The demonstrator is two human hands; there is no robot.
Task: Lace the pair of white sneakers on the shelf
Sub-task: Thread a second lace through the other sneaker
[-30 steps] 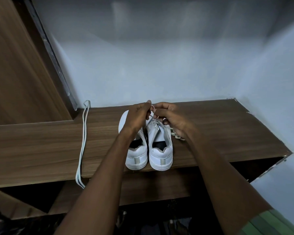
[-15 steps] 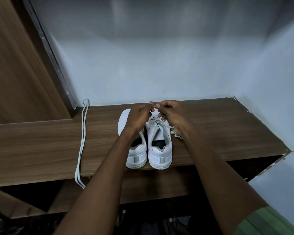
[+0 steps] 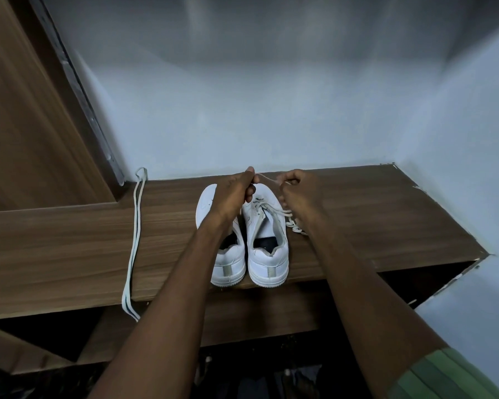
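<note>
White lace (image 3: 267, 179) spans my pinching left hand (image 3: 233, 194) and right hand (image 3: 299, 189) at frame centre. I judge the right sneaker (image 3: 267, 240) partly laced; the spare lace (image 3: 133, 240), left, awaits the left sneaker (image 3: 224, 254).

Your two grips meet over the toes of the shoes, left grip (image 3: 233, 194) above the left shoe (image 3: 224, 249), right grip (image 3: 300, 191) just beyond the right shoe (image 3: 267, 246). A lace (image 3: 267, 180) runs between the two grips. The shoes stand side by side on the shelf (image 3: 386, 220), heels toward you at its front edge. Well left of your left grip, a spare lace (image 3: 133, 240) lies front to back across the shelf, its near end hanging over the edge. Behind both grips stands the wall (image 3: 271, 110).
</note>
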